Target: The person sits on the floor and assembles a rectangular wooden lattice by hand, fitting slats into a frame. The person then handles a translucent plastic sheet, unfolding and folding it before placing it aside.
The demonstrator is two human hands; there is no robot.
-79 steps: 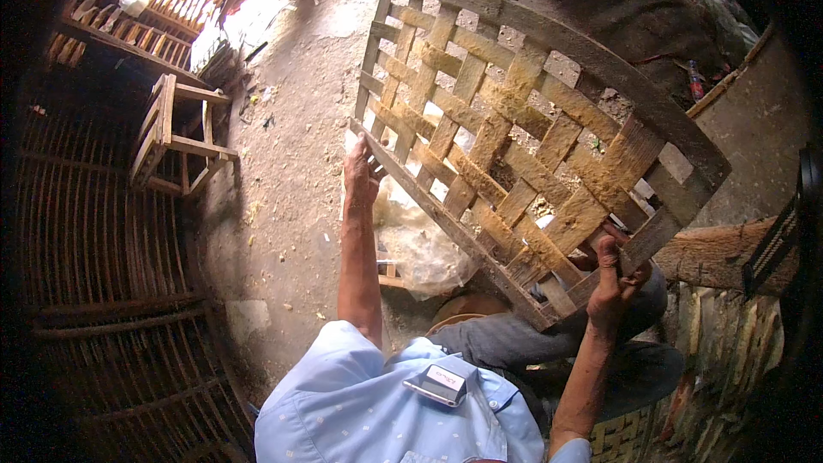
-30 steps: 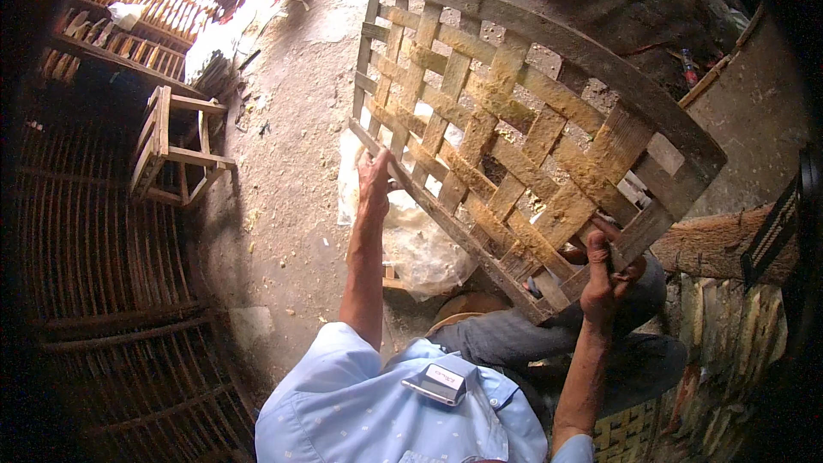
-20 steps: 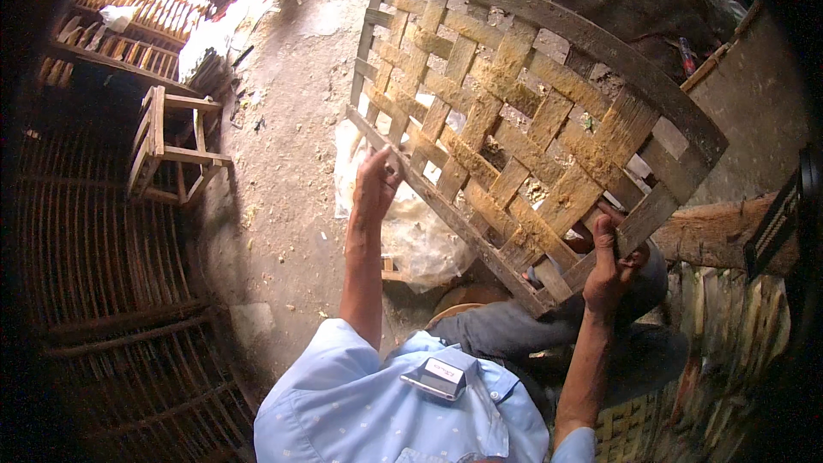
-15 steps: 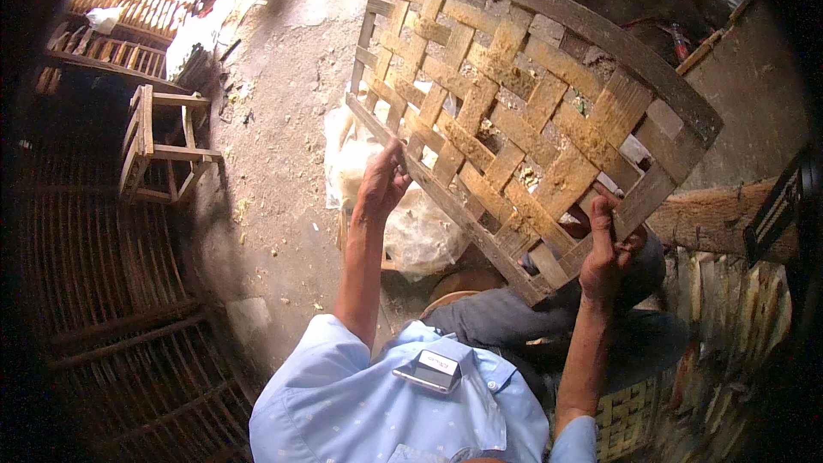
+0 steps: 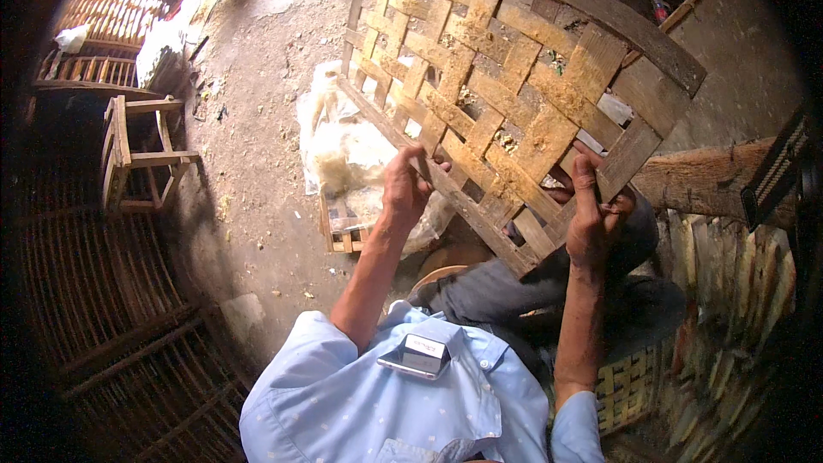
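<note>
Now the left hand (image 5: pixel 407 184) sits further down the edge of the woven panel (image 5: pixel 549 90), nearer the right hand (image 5: pixel 591 223): probably a regrip.
Panel is tilted above lap (image 5: pixel 489 296) and floor (image 5: pixel 257 60); left fingers pinch its edge, right fingers clamp the near corner, partly hidden behind it. Panel's far edge cut off; contents of plastic (image 5: pixel 429 230) below unclear.

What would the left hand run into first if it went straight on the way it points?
Likely the woven slat panel that the left hand grips by its edge; depth is unclear, so it might pass beneath.
</note>
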